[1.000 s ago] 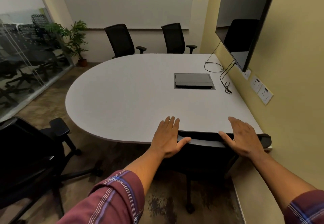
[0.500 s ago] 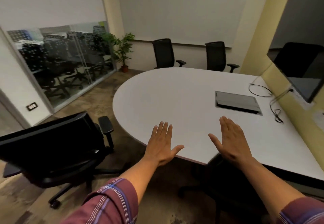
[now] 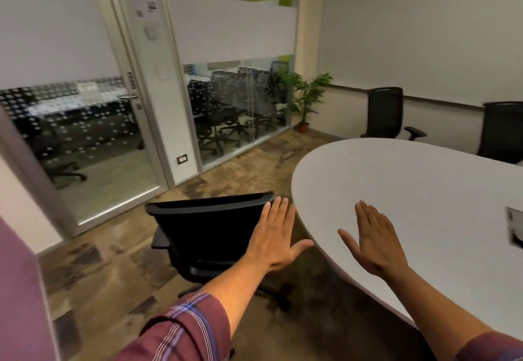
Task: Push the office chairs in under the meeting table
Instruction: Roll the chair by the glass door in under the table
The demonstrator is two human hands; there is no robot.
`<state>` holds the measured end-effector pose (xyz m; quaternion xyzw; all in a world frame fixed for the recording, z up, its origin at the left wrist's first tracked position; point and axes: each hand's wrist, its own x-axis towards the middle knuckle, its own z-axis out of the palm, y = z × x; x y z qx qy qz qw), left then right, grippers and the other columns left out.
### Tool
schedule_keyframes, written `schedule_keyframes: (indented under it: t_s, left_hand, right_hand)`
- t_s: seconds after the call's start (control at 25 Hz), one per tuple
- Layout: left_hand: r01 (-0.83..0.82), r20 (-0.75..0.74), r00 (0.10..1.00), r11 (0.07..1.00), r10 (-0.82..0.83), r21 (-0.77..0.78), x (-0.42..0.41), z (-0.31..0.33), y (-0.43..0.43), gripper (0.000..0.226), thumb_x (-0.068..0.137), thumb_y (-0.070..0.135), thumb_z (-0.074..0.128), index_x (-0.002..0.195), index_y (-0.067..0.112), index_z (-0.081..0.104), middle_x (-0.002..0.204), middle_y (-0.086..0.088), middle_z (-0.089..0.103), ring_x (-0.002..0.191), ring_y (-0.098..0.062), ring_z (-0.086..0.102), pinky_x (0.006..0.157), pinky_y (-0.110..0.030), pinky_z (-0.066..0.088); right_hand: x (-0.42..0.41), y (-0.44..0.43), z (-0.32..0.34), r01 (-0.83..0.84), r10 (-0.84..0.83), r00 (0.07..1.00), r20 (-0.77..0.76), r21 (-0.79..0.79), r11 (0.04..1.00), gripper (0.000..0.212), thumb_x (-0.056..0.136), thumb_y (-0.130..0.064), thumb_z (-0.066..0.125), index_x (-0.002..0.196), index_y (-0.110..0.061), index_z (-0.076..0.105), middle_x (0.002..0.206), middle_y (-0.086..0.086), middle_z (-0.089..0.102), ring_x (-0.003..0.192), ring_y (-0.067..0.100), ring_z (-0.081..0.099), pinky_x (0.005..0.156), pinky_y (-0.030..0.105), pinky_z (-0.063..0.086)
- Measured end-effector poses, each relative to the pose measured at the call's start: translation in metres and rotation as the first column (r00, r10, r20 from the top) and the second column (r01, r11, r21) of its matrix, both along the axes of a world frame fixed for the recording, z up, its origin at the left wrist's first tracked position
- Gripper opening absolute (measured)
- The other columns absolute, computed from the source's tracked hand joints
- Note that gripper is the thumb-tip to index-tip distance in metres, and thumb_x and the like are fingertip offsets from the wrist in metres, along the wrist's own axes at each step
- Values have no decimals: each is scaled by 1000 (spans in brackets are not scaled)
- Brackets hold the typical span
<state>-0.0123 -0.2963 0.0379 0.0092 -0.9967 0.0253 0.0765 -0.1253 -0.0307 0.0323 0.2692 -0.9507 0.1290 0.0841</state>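
Both grips are wide and empty: the left hand point(image 3: 276, 240), flat with fingers spread, reaches toward the top edge of the nearest office chair point(image 3: 209, 233) at lower centre of the frame, its fingertips level with the backrest rim, though contact cannot be confirmed. The right hand point(image 3: 373, 240), equally flat and holding nothing, hovers over the rounded end of the white meeting bench point(image 3: 410, 185) at right. The chair stands on the patterned floor point(image 3: 119, 261) just beside the bench's curved end, pulled clear of it with its backrest turned toward the camera, not yet tucked under. Judging by the reach, the step in hand is taking hold of this chair; the next move calls for both palms on the backrest, then swinging and rolling the chair until its seat slides beneath the benchtop. Two more chairs point(image 3: 386, 113) stand at the far side, upper right, apparently set back from the bench. A potted plant point(image 3: 307, 99) sits in the corner beside the glass partition point(image 3: 232, 106) at centre.
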Motion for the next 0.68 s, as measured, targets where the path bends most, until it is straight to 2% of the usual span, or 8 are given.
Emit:
schedule_keyframes:
  t_s: [0.28, 0.4, 0.52, 0.68]
  left_hand:
    - [-244, -32, 969, 970, 244, -7, 51, 2, -142, 114, 94, 90, -6, 172, 8, 4, 181, -19, 2, 168, -33, -7, 136, -55, -2]
    - [-340, -43, 939, 940, 340, 6, 65, 3, -184, 115, 93, 91, -7, 173, 9, 3, 181, -18, 2, 168, -33, -8, 136, -55, -2]
    - [-418, -38, 907, 908, 419, 27, 73, 4, -217, 116, 90, 91, -11, 173, 10, 1, 181, -18, 0, 168, -32, -10, 136, -55, -3]
    - [-486, -1, 874, 873, 487, 27, 74, 2, -256, 117, 88, 91, -15, 173, 12, -2, 181, -16, -4, 167, -30, -12, 136, -52, -7]
  right_hand:
    - [1, -155, 0, -188, 188, 982, -5, 20, 982, 103, 98, -86, 2, 171, -15, 18, 180, 11, 17, 165, 32, 16, 133, 50, 11]
    - [1, -204, 0, -260, 261, 965, -30, 30, 965, 102, 100, -85, 4, 171, -13, 18, 179, 11, 19, 164, 31, 17, 132, 48, 13]
    - [0, -245, 3, -311, 314, 948, -52, 56, 949, 102, 100, -84, 4, 171, -12, 17, 179, 12, 18, 165, 30, 15, 133, 46, 12]
    - [-10, -290, 3, -372, 377, 925, -48, 100, 923, 106, 98, -85, -3, 172, -10, 12, 180, 12, 12, 166, 28, 8, 134, 43, 3]
